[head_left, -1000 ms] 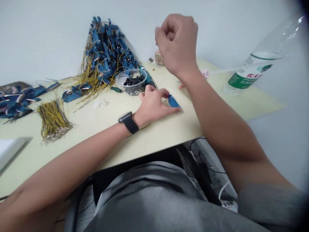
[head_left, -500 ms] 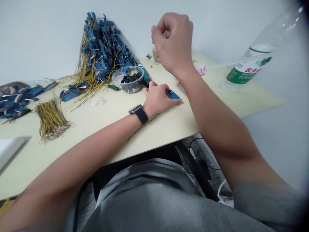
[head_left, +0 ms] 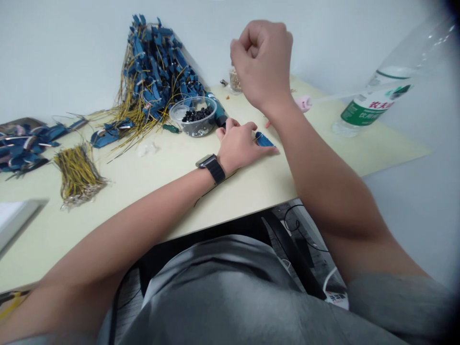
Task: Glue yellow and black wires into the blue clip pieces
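My left hand (head_left: 240, 145) rests on the pale yellow table (head_left: 251, 187), fingers pressed down on a small blue part (head_left: 265, 140) with a thin wire. A black watch (head_left: 212, 167) sits on that wrist. Above it, my right hand (head_left: 263, 62) is raised in a closed fist over the table; what it pinches, if anything, is hidden. Just behind the left hand stands a clear bowl of small black pieces (head_left: 194, 116), with a teal tool (head_left: 218, 111) lying beside it.
A tall heap of blue parts with yellow wires (head_left: 154, 72) leans on the wall. A bundle of yellow wires (head_left: 77, 175) and more blue parts (head_left: 21, 148) lie left. A plastic bottle (head_left: 381, 96) lies at right. A small jar (head_left: 235, 81) stands behind the fist.
The view has shifted slightly. My left hand slid a little to the right along the table with the blue part. My right fist stays raised in much the same place.
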The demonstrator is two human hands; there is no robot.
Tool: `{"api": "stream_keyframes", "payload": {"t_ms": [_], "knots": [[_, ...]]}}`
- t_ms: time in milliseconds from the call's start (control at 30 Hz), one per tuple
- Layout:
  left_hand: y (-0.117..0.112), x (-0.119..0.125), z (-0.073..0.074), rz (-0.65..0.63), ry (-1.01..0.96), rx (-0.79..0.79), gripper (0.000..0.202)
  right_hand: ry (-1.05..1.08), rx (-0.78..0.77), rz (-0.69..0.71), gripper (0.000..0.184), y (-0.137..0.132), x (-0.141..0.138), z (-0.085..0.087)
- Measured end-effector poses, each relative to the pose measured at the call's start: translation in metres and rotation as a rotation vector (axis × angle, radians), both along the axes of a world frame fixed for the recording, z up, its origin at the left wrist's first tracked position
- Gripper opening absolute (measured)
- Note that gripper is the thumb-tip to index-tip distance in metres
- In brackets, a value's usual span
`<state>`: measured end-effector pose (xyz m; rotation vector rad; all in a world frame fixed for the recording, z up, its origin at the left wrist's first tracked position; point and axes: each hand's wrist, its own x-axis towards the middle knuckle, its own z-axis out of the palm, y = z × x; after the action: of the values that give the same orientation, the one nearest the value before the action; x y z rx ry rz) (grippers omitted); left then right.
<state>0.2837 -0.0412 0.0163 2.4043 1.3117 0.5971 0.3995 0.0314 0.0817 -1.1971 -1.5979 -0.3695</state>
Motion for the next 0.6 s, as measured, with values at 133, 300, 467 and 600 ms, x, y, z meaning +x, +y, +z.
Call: {"api": "stream_keyframes", "payload": {"t_ms": [133, 300, 467, 600], "knots": [[0.001, -0.023, 0.013, 0.019, -0.058, 0.039, 0.060, 0.018, -0.007, 0.038, 0.053, -0.007, -0.001, 0.000], [0.005, -0.099, 0.045, 0.086, -0.123, 0.089, 0.037, 0.058, -0.103, 0.029, 0.052, -0.015, -0.012, -0.006], [0.016, -0.203, 0.058, 0.182, -0.140, 0.180, 0.068, 0.023, -0.309, 0.168, 0.052, -0.040, -0.041, -0.003], [0.037, -0.269, 0.040, 0.275, -0.235, 0.346, 0.055, -0.138, -0.378, 0.376, 0.064, -0.051, -0.073, 0.004]]}}
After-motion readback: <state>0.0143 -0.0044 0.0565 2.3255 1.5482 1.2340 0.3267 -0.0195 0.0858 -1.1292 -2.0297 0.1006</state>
